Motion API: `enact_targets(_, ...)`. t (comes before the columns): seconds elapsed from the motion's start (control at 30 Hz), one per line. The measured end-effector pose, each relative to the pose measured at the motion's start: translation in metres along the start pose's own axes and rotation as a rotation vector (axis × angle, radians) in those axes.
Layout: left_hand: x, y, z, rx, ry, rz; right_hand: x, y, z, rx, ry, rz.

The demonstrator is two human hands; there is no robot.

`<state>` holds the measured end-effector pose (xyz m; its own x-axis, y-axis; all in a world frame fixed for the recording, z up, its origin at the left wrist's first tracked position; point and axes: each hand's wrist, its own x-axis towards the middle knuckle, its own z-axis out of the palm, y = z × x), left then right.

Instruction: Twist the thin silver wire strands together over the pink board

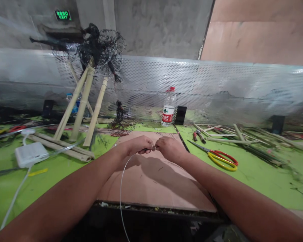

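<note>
Over a brown board (151, 191) my two hands meet, almost touching. A thin pale wire (121, 191) runs from my left hand (139, 144) in a loose curve down past the front edge of the board. The fingers of that hand are closed on the wire, and a small dark part shows at the fingertips. Opposite it, my right hand (170, 148) is closed in a pinch at a small light bit between the hands. What exactly sits in that pinch is too small to make out.
Scissors (222, 159) with red and yellow handles and pliers (200, 135) lie to the right, near cut stalks (242, 136). A water bottle (168, 107) and dark phone (180, 115) stand behind. At left are bamboo poles (83, 104), black twigs (98, 50) and a white box (31, 154).
</note>
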<state>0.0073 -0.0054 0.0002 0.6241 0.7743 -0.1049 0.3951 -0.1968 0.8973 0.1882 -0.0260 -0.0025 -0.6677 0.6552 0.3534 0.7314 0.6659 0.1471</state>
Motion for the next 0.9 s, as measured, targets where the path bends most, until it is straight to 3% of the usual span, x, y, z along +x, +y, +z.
enact_targets(0.2,0.004,0.003,0.0,-0.069,0.117,-0.001,-0.003,-0.014,-0.015,-0.241,0.024,-0.048)
enact_targets(0.3,0.005,0.001,-0.001,-0.075,0.156,0.025,-0.001,-0.016,-0.014,-0.216,0.062,-0.043)
enact_targets(0.43,0.003,-0.001,-0.006,0.026,0.115,0.013,0.002,0.005,-0.002,0.237,0.073,0.132)
enact_targets(0.53,-0.001,0.0,-0.009,0.092,0.008,0.008,0.0,0.035,0.001,0.856,-0.077,0.359)
enact_targets(0.63,-0.005,0.004,-0.012,0.082,-0.071,0.069,-0.005,0.06,-0.002,1.313,-0.177,0.413)
enact_targets(0.73,-0.008,0.008,-0.013,0.077,-0.084,0.139,-0.009,0.069,-0.001,1.451,-0.291,0.385)
enact_targets(0.9,-0.009,0.009,-0.013,0.078,-0.042,0.167,-0.01,0.053,0.011,1.427,-0.524,0.254)
